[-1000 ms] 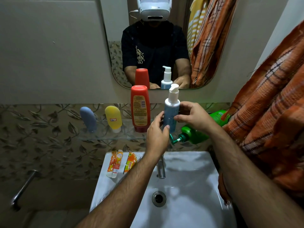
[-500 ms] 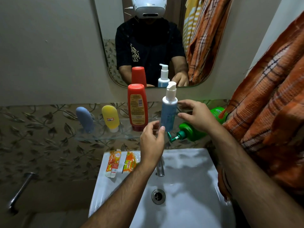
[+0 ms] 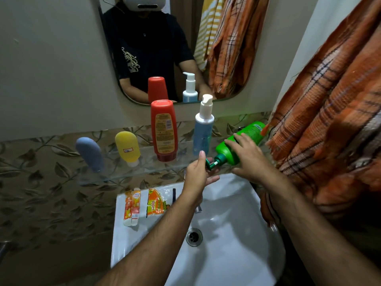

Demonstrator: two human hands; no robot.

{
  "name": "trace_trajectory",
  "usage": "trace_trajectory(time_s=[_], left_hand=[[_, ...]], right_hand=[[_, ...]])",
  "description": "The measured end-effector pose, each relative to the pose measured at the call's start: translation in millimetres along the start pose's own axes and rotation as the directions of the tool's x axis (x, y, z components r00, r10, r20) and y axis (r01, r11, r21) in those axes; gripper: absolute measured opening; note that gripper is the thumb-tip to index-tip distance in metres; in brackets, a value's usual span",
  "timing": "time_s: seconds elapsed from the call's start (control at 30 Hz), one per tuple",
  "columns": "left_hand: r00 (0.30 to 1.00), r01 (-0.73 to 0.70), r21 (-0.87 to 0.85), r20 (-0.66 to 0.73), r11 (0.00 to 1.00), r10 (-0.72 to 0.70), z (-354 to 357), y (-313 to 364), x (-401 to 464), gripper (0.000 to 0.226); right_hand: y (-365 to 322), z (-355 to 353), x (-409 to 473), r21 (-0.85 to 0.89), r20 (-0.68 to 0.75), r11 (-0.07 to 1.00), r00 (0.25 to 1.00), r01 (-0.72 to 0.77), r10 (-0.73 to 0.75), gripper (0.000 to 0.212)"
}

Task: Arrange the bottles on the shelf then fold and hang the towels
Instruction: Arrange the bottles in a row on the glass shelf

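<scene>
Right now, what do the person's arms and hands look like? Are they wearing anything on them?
Both forearms are bare and hairy, with no sleeves reaching them. The left hand and right hand wear no gloves, and no watch shows. In the mirror, a dark short-sleeved shirt ends above the elbows.

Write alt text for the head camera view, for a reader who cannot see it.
Over a white sink, a person's right hand rests on a green pump bottle lying on its side on a glass shelf, while the left hand touches its pump. Blue-grey, yellow, red and blue-and-white bottles stand on the shelf; an orange plaid towel hangs right.
</scene>
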State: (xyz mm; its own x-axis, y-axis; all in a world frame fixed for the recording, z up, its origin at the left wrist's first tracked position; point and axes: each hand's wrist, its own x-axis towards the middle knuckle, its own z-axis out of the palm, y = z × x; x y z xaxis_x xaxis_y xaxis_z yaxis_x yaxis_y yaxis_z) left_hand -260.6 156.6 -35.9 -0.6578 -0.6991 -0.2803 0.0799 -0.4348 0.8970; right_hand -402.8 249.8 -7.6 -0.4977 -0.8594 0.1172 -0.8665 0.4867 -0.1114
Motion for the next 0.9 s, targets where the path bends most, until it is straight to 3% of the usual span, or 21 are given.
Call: trace_trajectory(time_s=[0.1, 0.3, 0.4, 0.53, 0.63, 0.77, 0.9], left_hand=[[0.998, 0.035, -0.033, 0.047, 0.999, -0.033, 1, 2, 1, 0.044], [0.989, 0.051, -0.168, 0.146, 0.985, -0.026, -2, 6, -8, 0.057], [0.980, -0.004, -0.188, 0.196, 0.982, 0.042, 5, 15, -13, 0.044], [0.965, -0.151, -0.069, 0.204, 0.986, 0.162, 19, 20, -14, 0.019], [0.941, -0.281, 0.056, 0.213, 0.958, 0.263, 33, 22, -10, 0.035], [0.903, -0.396, 0.141, 0.240, 0.908, 0.357, 55, 28, -3, 0.053], [0.870, -0.484, 0.220, 0.225, 0.847, 0.439, 75, 33, 16, 0.058]], right_hand=[[-4, 8, -3, 0.028, -0.148, 1.000, 0.989, 0.013, -0.009, 0.089], [7, 0, -10, 0.223, -0.172, 0.969, 0.983, 0.109, -0.071, 0.081], [8, -19, -15, 0.337, -0.193, 0.932, 0.979, 0.132, -0.069, 0.074], [8, -49, -18, 0.495, -0.157, 0.857, 0.984, 0.147, -0.078, 0.071], [14, -72, -15, 0.638, -0.118, 0.757, 0.989, 0.143, -0.088, 0.064], [29, -87, -2, 0.830, -0.094, 0.542, 0.991, 0.128, -0.090, 0.050], [41, -94, 14, 0.901, -0.111, 0.412, 0.990, 0.138, -0.089, 0.041]])
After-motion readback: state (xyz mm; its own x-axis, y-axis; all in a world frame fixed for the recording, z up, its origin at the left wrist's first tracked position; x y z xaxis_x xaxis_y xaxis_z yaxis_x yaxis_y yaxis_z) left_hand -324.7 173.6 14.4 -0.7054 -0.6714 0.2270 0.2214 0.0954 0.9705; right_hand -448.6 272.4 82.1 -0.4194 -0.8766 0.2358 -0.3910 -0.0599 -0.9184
